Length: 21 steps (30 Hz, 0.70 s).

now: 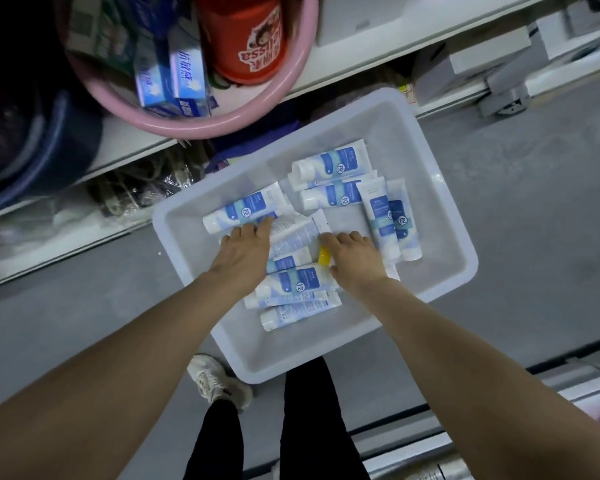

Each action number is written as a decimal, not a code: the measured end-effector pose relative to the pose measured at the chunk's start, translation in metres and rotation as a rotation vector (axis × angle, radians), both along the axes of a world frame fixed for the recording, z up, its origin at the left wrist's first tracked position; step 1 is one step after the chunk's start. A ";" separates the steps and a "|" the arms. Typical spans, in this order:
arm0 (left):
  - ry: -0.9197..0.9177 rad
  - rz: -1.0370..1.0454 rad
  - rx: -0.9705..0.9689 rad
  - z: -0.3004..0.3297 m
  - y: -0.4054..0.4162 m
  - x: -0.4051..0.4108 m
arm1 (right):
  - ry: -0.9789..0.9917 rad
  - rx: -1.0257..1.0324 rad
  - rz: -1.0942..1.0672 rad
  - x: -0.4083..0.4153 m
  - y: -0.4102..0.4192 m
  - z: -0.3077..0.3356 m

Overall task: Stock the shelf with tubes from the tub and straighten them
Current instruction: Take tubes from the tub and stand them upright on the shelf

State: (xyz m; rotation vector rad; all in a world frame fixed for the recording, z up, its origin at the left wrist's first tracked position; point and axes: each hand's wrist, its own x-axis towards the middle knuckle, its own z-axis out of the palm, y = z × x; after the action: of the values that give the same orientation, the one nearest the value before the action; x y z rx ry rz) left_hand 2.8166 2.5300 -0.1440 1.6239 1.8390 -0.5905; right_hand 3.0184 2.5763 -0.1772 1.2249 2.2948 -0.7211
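Left hand [245, 242]: reached down into the tub, palm down, fingers laid over a tube lying back side up [293, 232]; whether the fingers are curled under that tube cannot be told.
Right hand [355, 252]: reached down beside the left, palm down, fingers bent over the tubes below; a yellow item [324, 255] is seen at the thumb side; the grip itself is hidden by the back of the hand.
Forearms: both extended forward from the lower corners, converging over the tub.
Tub [440, 216]: translucent white, rectangular, set on the grey floor [534, 168] just beside the shelving.
Tubes [329, 164]: white and blue, lying flat and unsorted in the tub; one cluster at the far side, one at the right, one stack near the wrists, one single tube at the left [246, 209].
Open room: bare tub floor is left along the left wall and the right wall; open floor lies to the right of the tub.
Shelf edge [361, 74]: white, running diagonally above the tub; a pink basin [194, 119] with blue boxes [181, 84] and a red container [246, 39] is overhanging it.
Hidden or unclear: lower shelf contents are dark and indistinct; the tub's near corner is cut by a black trouser leg [312, 410]; one shoe [215, 379] is visible.
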 end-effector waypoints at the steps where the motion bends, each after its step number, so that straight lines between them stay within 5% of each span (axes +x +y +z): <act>1: -0.010 0.004 0.010 0.001 -0.004 -0.003 | -0.016 0.014 0.017 -0.003 0.000 0.004; 8: -0.202 0.144 0.084 0.048 -0.032 -0.019 | -0.125 0.072 0.148 -0.031 0.000 0.063; 13: -0.276 0.294 0.271 0.106 -0.061 -0.040 | -0.283 0.114 -0.105 -0.050 -0.005 0.120; 17: -0.314 0.373 0.301 0.150 -0.086 -0.063 | -0.040 0.057 -0.541 -0.062 -0.021 0.173; 21: -0.312 0.412 0.438 0.200 -0.108 -0.088 | 0.402 -0.266 -0.982 -0.081 -0.036 0.232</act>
State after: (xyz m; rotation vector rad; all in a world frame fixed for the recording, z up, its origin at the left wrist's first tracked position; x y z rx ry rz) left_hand 2.7286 2.4222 0.0560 1.4221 2.0632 0.2493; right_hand 2.9377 2.5408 0.0544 2.2131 1.6429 -1.6552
